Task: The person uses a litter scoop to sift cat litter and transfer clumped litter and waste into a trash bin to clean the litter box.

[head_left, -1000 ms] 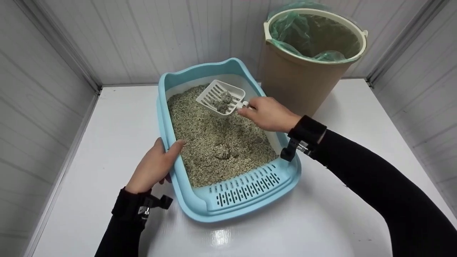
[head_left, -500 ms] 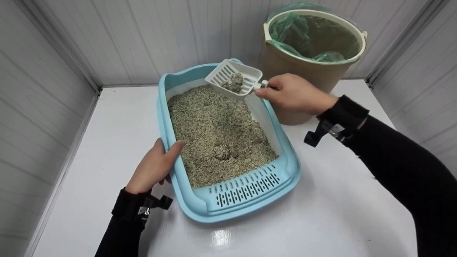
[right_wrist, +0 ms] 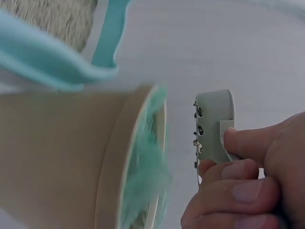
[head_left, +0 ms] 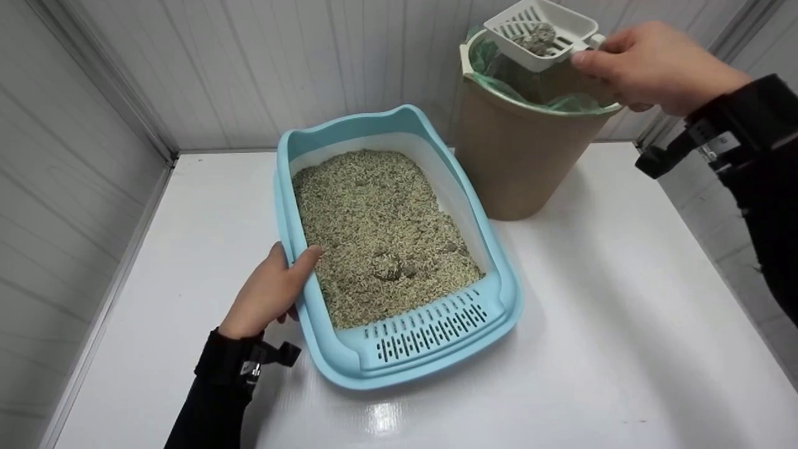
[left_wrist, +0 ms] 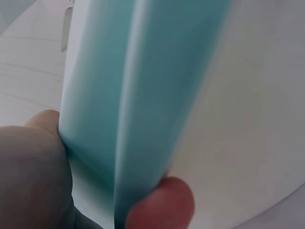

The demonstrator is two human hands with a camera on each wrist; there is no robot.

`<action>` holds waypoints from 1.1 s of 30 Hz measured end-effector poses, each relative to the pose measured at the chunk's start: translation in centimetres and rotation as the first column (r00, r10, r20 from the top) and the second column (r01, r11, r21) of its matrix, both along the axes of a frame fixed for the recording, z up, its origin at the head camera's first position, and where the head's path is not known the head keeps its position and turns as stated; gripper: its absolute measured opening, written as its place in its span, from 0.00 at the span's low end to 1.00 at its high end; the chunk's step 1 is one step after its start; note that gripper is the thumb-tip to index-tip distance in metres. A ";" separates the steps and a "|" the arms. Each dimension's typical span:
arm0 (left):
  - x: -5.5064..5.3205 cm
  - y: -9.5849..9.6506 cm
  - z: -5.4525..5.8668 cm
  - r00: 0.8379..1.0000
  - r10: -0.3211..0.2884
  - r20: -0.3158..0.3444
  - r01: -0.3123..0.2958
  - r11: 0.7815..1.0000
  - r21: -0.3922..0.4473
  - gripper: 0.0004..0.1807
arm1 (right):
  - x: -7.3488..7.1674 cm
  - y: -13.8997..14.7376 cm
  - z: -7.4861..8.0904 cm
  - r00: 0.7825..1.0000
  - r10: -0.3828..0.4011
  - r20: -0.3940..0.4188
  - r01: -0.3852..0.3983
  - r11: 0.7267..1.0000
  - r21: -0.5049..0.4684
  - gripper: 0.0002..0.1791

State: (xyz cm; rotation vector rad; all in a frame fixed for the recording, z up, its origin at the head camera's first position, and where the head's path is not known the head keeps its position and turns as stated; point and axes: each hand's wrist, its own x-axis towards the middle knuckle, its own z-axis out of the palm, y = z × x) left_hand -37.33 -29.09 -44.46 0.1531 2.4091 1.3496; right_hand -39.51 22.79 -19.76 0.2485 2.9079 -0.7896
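My right hand (head_left: 654, 67) grips the short handle of a white slotted litter scoop (head_left: 576, 25), which carries greyish litter clumps (head_left: 537, 38). The scoop is over the mouth of a beige trash can (head_left: 517, 156) lined with a green plastic bag (head_left: 499, 84); the right wrist view shows the scoop (right_wrist: 214, 121) apart from the can's rim. My left hand (head_left: 268, 290) grips the left rim of a blue litter box (head_left: 405, 368), thumb over the edge and fingers beneath. Inside the box lies pellet litter (head_left: 380, 224) with a few darker lumps near the front.
The litter box stands on a white tabletop (head_left: 598, 349), its slotted front ledge facing me. Behind rises a white panelled wall (head_left: 249, 68), with more panels at left and right. The trash can stands close behind the box's right side.
My right hand has lifted the scoop with its clumps from over the litter box, up and to the right, to above the trash can. My left hand has stayed on the box's rim.
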 end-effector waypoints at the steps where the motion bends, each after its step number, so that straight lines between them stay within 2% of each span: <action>1: 0.0 0.0 0.0 1.000 0.000 -0.001 0.000 1.000 -0.001 0.48 | -0.2 0.6 0.0 1.000 -0.006 -0.004 0.006 0.999 0.037 0.34; 3: -0.1 0.0 -0.1 1.000 0.003 -0.004 -0.003 1.000 -0.002 0.47 | -0.6 1.7 -0.1 1.000 0.001 -0.016 0.002 0.990 0.144 0.36; 6: -0.1 0.1 -0.2 1.000 0.007 -0.003 -0.007 1.000 0.005 0.46 | -1.1 2.6 -0.7 0.999 0.043 -0.031 -0.030 0.946 0.324 0.38; 11: 0.2 0.1 -0.4 1.000 0.009 0.004 -0.010 1.000 0.012 0.50 | -1.5 3.0 -1.6 0.996 0.091 -0.014 -0.069 0.839 0.540 0.31; 13: 0.2 0.2 -0.4 1.000 0.009 0.003 -0.009 1.000 0.013 0.51 | -1.3 3.0 -2.0 0.992 0.119 -0.032 -0.076 0.797 0.599 0.26; 15: 0.2 0.2 -0.4 1.000 0.010 -0.001 -0.010 1.000 0.013 0.51 | -1.0 3.1 -2.4 0.979 0.183 -0.085 -0.082 0.745 0.662 0.20; 17: 0.2 0.2 -0.4 1.000 0.010 -0.005 -0.010 1.000 0.014 0.50 | -0.8 3.2 -3.0 0.941 0.297 -0.164 -0.084 0.673 0.735 0.16; 18: 0.1 0.2 -0.4 1.000 0.010 -0.007 -0.010 1.000 0.012 0.50 | -0.7 3.3 -3.4 0.909 0.364 -0.205 -0.076 0.627 0.775 0.15; 21: 0.1 0.2 -0.5 1.000 0.011 -0.013 -0.010 1.000 0.009 0.49 | -0.6 3.4 -4.5 0.791 0.546 -0.277 -0.024 0.480 0.877 0.19; 22: 0.1 0.2 -0.5 1.000 0.010 -0.016 -0.010 1.000 0.009 0.48 | -0.7 3.4 -4.7 0.770 0.578 -0.270 -0.008 0.431 0.902 0.19; 23: 0.0 0.1 -0.5 1.000 0.011 -0.018 -0.011 1.000 0.007 0.48 | -0.7 3.4 -4.9 0.760 0.596 -0.259 0.003 0.396 0.918 0.19; 25: 0.0 0.0 -0.5 1.000 0.013 -0.020 -0.013 1.000 0.006 0.48 | -0.7 3.4 -5.3 0.740 0.623 -0.253 0.020 0.356 0.934 0.19; 26: -0.1 0.0 -0.5 1.000 0.014 -0.020 -0.014 1.000 0.007 0.47 | -0.7 3.3 -5.4 0.739 0.626 -0.248 0.024 0.343 0.939 0.18; 27: -0.1 0.0 -0.5 1.000 0.015 -0.020 -0.015 1.000 0.006 0.48 | -0.8 3.3 -5.6 0.736 0.627 -0.254 0.031 0.344 0.939 0.18; 29: -0.1 0.0 -0.6 1.000 0.017 -0.019 -0.017 1.000 0.004 0.49 | -0.8 3.2 -5.5 0.751 0.603 -0.270 0.027 0.381 0.924 0.18; 30: -0.2 0.0 -0.6 1.000 0.018 -0.019 -0.018 1.000 0.003 0.49 | -0.8 3.1 -5.5 0.764 0.580 -0.284 0.023 0.415 0.910 0.18; 31: -0.1 0.0 -0.6 1.000 0.018 -0.019 -0.018 1.000 0.002 0.49 | -0.8 3.1 -5.2 0.787 0.544 -0.290 0.012 0.457 0.889 0.17; 33: -0.1 0.1 -0.6 1.000 0.018 -0.021 -0.018 1.000 -0.002 0.50 | -0.6 2.9 -4.4 0.854 0.429 -0.294 -0.003 0.569 0.822 0.16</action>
